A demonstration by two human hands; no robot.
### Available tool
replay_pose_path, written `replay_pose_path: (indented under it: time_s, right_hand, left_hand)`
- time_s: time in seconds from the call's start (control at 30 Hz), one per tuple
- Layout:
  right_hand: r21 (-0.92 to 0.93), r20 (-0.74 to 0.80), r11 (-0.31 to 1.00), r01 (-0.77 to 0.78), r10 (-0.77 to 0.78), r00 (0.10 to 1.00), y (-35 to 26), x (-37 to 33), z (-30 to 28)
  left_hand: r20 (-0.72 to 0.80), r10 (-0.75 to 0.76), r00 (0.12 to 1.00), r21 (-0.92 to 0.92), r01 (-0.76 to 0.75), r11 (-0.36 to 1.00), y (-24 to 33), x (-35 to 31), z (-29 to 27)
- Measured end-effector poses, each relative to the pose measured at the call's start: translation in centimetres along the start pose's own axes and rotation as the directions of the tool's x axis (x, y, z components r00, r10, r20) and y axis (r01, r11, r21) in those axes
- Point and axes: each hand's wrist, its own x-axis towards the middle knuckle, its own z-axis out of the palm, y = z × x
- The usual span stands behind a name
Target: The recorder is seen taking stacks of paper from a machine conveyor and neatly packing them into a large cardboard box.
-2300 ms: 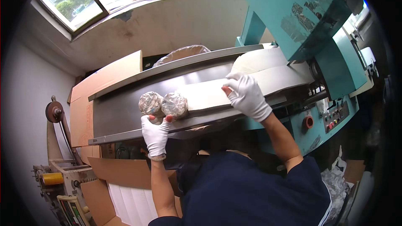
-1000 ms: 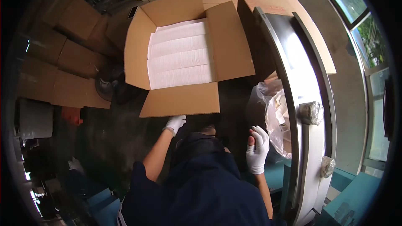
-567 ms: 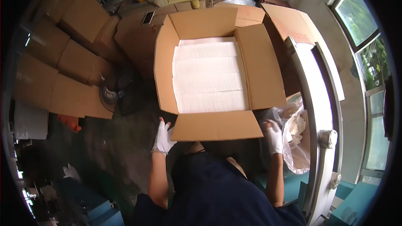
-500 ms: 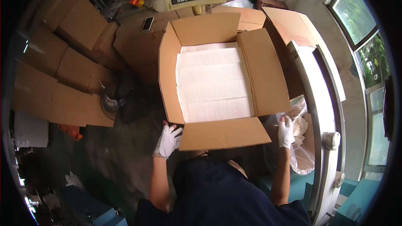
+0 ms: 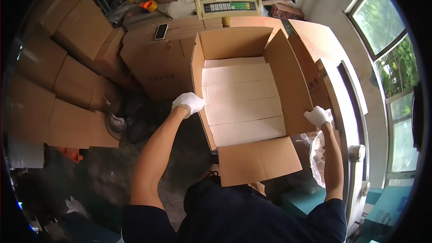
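Note:
An open cardboard box [image 5: 258, 162] stands in front of me, its near flap folded out toward my body. Rows of thin white paper-like sheets [image 5: 243, 108], packed side by side, fill it; I cannot tell their exact kind. In a white glove, my left hand [image 5: 189, 103] is closed on the edge of the box's left flap. My right hand [image 5: 318, 117], gloved the same way, is closed at the near outer corner of the right flap. Both flaps stand raised, the right one leaning outward. The fingertips of both hands are partly hidden.
Behind the box is a digital scale display [image 5: 226, 0] with lit red digits. A phone [image 5: 161, 31] lies on stacked flat cardboard to the left. Large cartons [image 5: 74, 81] pile up at far left. A plastic-lined bin [image 5: 317, 153] and a long white metal rail [image 5: 344, 108] are at right.
Both hands have moved up and away from me, from beside the near flap to the side flaps, and have closed on them. The side flaps stand steeper. The whole view has shifted somewhat.

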Motion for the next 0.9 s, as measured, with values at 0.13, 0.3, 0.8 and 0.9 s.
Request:
replay_pose_path:
  time_s: [0.13,0.3,0.8,0.9]
  right_hand:
    - [-0.050,0.069,0.984,0.171,-0.168,0.983,1.2,0.7,-0.8]
    - [-0.212,0.131,0.909,0.359,-0.337,0.932,-3.4,1.1,-0.2]
    - [-0.374,0.357,0.426,0.824,-0.753,0.552,-22.6,-15.4,-0.3]
    - [-0.483,0.469,0.192,0.854,-0.767,0.438,-29.5,-17.2,3.6]
  left_hand:
    - [-0.152,0.004,0.988,-0.069,-0.015,0.998,-0.3,-2.5,1.6]
    - [-0.150,-0.034,0.988,-0.152,0.011,0.988,-4.3,-7.1,6.8]
    - [-0.023,-0.440,0.897,-0.657,0.319,0.683,-18.0,-33.8,28.8]
    - [-0.025,-0.537,0.843,-0.668,0.385,0.636,-22.8,-35.1,35.2]
